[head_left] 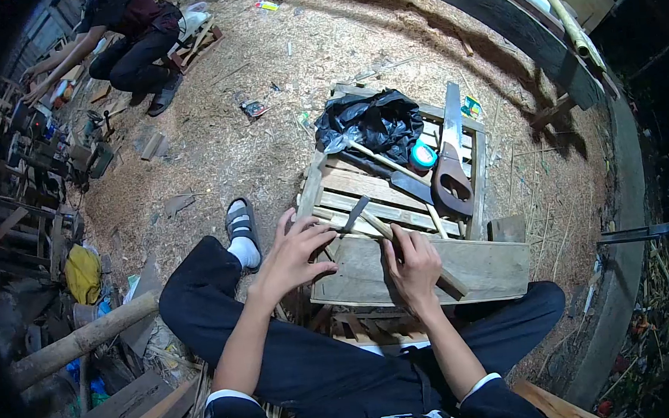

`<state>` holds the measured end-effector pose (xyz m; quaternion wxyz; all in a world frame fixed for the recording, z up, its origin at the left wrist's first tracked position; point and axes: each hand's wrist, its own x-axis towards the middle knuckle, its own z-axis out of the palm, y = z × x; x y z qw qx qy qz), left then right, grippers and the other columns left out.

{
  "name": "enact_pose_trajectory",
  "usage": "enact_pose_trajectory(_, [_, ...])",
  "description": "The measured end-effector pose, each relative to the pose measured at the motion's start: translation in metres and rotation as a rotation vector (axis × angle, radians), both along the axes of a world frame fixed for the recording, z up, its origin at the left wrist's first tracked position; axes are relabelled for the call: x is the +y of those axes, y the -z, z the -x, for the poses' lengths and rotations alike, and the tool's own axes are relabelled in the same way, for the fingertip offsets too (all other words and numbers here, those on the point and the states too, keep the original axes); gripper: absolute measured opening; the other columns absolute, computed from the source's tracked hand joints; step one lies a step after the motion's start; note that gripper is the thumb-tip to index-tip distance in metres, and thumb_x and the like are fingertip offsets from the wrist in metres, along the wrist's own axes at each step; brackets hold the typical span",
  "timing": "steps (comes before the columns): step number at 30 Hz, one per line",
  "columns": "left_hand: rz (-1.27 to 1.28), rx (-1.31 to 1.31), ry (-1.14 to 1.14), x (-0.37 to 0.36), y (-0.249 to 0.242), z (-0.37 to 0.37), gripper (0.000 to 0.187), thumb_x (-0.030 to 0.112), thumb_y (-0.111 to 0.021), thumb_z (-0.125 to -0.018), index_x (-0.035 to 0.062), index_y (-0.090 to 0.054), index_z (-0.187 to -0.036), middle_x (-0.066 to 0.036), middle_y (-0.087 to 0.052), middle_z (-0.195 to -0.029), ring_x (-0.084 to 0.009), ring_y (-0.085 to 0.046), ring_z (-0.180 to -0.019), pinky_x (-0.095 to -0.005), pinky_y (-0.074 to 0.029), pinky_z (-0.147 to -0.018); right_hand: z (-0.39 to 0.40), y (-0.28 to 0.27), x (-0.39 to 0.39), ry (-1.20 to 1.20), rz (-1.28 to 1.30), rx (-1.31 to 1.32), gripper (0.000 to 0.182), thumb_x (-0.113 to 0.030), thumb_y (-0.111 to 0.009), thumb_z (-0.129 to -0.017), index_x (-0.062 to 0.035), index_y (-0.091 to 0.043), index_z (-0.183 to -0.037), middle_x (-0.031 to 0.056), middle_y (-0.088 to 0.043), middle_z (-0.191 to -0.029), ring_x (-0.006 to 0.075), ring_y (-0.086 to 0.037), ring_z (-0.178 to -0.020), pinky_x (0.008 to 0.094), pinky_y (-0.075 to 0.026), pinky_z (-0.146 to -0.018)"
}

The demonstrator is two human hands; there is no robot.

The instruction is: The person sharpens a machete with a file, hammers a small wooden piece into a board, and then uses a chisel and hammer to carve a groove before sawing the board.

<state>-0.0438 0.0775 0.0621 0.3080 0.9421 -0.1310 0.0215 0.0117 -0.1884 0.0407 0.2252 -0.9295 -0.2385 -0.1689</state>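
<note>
My right hand (415, 265) is closed around a narrow wooden stick (452, 284), which slants across a flat wooden board (484, 264) in front of my lap. My left hand (297, 251) is open, fingers spread, over the board's left end. Just beyond its fingertips is a short dark flat piece (357, 212), perhaps a blade, close to the stick's far end. Behind the board stands a slatted wooden crate (356, 184). On it lie a handsaw (451, 170), a long dark blade (411, 186), a blue-and-white roll (423, 156) and a black plastic bag (379, 123).
Wood shavings cover the ground (222, 76). Another person (137, 44) crouches at the upper left near piled wood and tools. A bamboo pole (85, 338) juts in at the left, by a yellow bag (83, 274). A thick beam (509, 26) crosses the upper right.
</note>
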Motion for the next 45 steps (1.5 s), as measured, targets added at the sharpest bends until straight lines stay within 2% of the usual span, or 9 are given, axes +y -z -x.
enact_pose_trajectory(8, [-0.015,-0.009,-0.045,0.007,0.001,0.001,0.059,0.038,-0.089,-0.076,0.0090,-0.074,-0.125,-0.005,-0.072,-0.131,-0.0247,-0.056,-0.136,-0.0563,-0.021,-0.127,-0.001,0.000,0.000,-0.003,-0.016,0.002,0.031,-0.024,-0.076,-0.094,-0.0107,-0.073,-0.122,0.0071,-0.062,-0.086,0.0266,-0.063,-0.079,0.0399,-0.049,-0.068])
enact_pose_trajectory(13, [0.013,-0.017,-0.084,0.008,0.005,0.002,0.041,0.031,-0.087,-0.080,0.0113,-0.077,-0.115,-0.004,-0.073,-0.126,-0.0230,-0.059,-0.132,-0.0563,-0.023,-0.126,-0.001,0.002,-0.001,-0.004,-0.018,-0.005,0.032,-0.023,-0.076,-0.094,-0.0107,-0.073,-0.123,0.0075,-0.062,-0.087,0.0270,-0.063,-0.080,0.0403,-0.049,-0.068])
enact_pose_trajectory(17, [0.003,-0.037,-0.090,0.008,0.007,0.003,0.034,0.029,-0.085,-0.082,0.0120,-0.078,-0.112,-0.004,-0.074,-0.124,-0.0221,-0.060,-0.131,-0.0563,-0.022,-0.127,0.001,0.002,-0.001,-0.002,-0.038,-0.007,0.032,-0.023,-0.078,-0.093,-0.0111,-0.073,-0.123,0.0080,-0.063,-0.088,0.0268,-0.063,-0.080,0.0403,-0.049,-0.068])
enact_pose_trajectory(20, [-0.008,-0.057,-0.115,0.006,0.003,0.003,0.032,0.027,-0.084,-0.083,0.0087,-0.079,-0.108,-0.005,-0.075,-0.121,-0.0214,-0.061,-0.128,-0.0534,-0.023,-0.127,0.002,0.003,-0.002,-0.010,-0.074,-0.008,0.031,-0.021,-0.078,-0.092,-0.0119,-0.074,-0.122,0.0078,-0.065,-0.090,0.0267,-0.064,-0.081,0.0402,-0.050,-0.069])
enact_pose_trajectory(28, [0.003,-0.070,-0.057,0.002,0.006,0.003,0.057,0.042,-0.090,-0.072,0.0101,-0.076,-0.116,-0.005,-0.075,-0.121,-0.0223,-0.061,-0.128,-0.0566,-0.021,-0.127,-0.039,0.001,0.023,-0.127,-0.070,-0.020,0.029,-0.015,-0.078,-0.090,-0.0141,-0.074,-0.118,0.0069,-0.067,-0.098,0.0279,-0.066,-0.084,0.0415,-0.051,-0.071])
enact_pose_trajectory(31, [0.004,-0.086,-0.072,-0.001,0.012,0.004,0.060,0.043,-0.091,-0.071,0.0102,-0.075,-0.118,-0.005,-0.074,-0.122,-0.0232,-0.062,-0.127,-0.0573,-0.021,-0.127,-0.059,0.012,0.035,-0.226,-0.076,0.011,0.036,-0.009,-0.078,-0.083,-0.0134,-0.072,-0.118,0.0074,-0.069,-0.097,0.0285,-0.066,-0.087,0.0419,-0.051,-0.073])
enact_pose_trajectory(39, [0.027,-0.072,-0.104,0.003,0.004,0.005,0.074,0.041,-0.093,-0.066,0.0108,-0.070,-0.130,-0.005,-0.074,-0.124,-0.0249,-0.062,-0.126,-0.0583,-0.020,-0.127,-0.063,0.019,0.031,-0.247,-0.099,0.071,0.038,-0.003,-0.074,-0.083,-0.0106,-0.073,-0.120,0.0071,-0.073,-0.100,0.0291,-0.063,-0.090,0.0416,-0.049,-0.079])
enact_pose_trajectory(45, [0.031,-0.078,-0.099,0.009,0.014,0.013,0.073,0.042,-0.092,-0.068,0.0107,-0.070,-0.131,-0.006,-0.073,-0.127,-0.0253,-0.060,-0.130,-0.0586,-0.020,-0.127,-0.062,0.020,0.032,-0.251,-0.124,0.066,0.038,0.000,-0.073,-0.083,-0.0092,-0.073,-0.119,0.0071,-0.074,-0.102,0.0290,-0.063,-0.092,0.0416,-0.048,-0.080])
